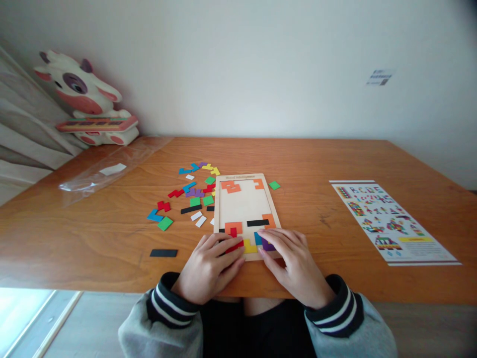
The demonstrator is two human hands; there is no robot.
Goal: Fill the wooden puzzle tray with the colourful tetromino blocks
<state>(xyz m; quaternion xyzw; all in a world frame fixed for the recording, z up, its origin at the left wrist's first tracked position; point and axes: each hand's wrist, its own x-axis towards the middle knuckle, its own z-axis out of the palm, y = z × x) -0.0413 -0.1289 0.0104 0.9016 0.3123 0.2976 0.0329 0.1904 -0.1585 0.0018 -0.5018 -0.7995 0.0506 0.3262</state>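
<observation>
A wooden puzzle board (244, 206) lies flat in front of me, with orange pieces (231, 186) along its top. My left hand (214, 261) rests over the board's lower left corner, fingers stretched out across a red puzzle piece (233, 232) and partly covering it. At the lower right, my right hand (292, 261) has its thumb and fingers around a purple puzzle piece (267, 244). Between the hands lie a yellow piece (249, 245) and a blue piece (258, 238). A black bar (258, 223) sits above them on the board. The fingers hide parts of the bottom row.
Loose coloured pieces (195, 202) are scattered left of the board, and a black strip (163, 253) lies nearer me. One green square (275, 185) is to its right. A printed pattern sheet (391, 223), a clear plastic bag (93, 176) and a cow-shaped toy keyboard (100, 124) share the table.
</observation>
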